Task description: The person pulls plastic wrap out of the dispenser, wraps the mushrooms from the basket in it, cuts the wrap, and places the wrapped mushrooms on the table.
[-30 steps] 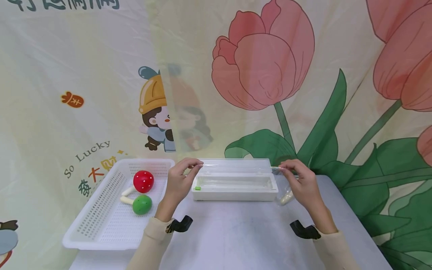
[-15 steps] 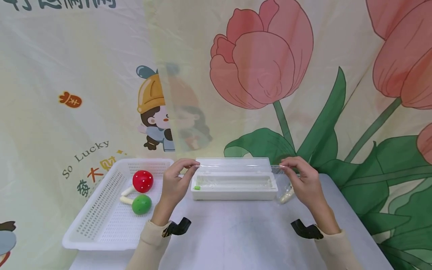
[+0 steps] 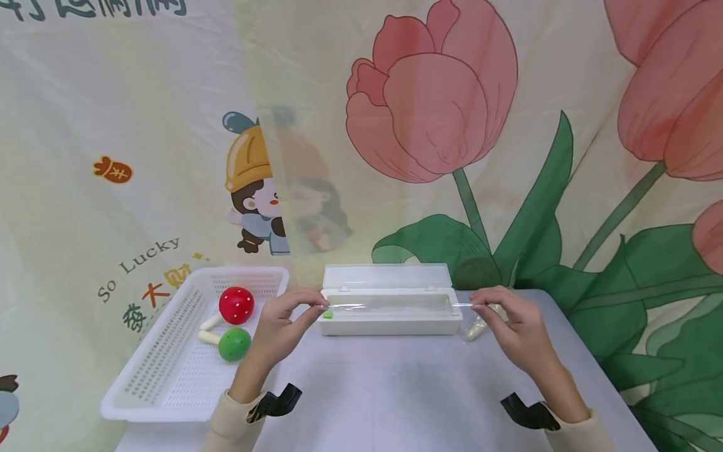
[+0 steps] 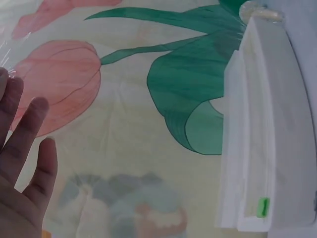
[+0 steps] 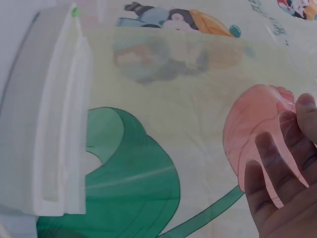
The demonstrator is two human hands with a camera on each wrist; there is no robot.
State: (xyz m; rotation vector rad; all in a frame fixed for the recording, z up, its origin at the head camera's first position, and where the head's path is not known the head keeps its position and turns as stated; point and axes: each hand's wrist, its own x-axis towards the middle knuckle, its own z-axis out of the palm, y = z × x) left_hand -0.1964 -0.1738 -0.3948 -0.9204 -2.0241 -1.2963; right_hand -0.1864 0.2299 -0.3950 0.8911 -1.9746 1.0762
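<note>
A sheet of clear plastic wrap stretches between both hands and crosses in front of the white dispenser box in the head view. Its left corner is pinched between thumb and index finger of my left hand. My right hand pinches the opposite end the same way. Behind the wrap, the box stands with its translucent lid raised and a green slider at its left end. In the left wrist view the other fingers spread loosely; the right wrist view shows the film catching light.
A white perforated basket at the left holds a red toy mushroom and a green one. Right of the box lies a pale item in clear plastic. A printed curtain hangs behind the table.
Both hands have come down and back from the lid's height, the left also moving left. The stretched wrap now lies lower in the head view, across the box's opening.
</note>
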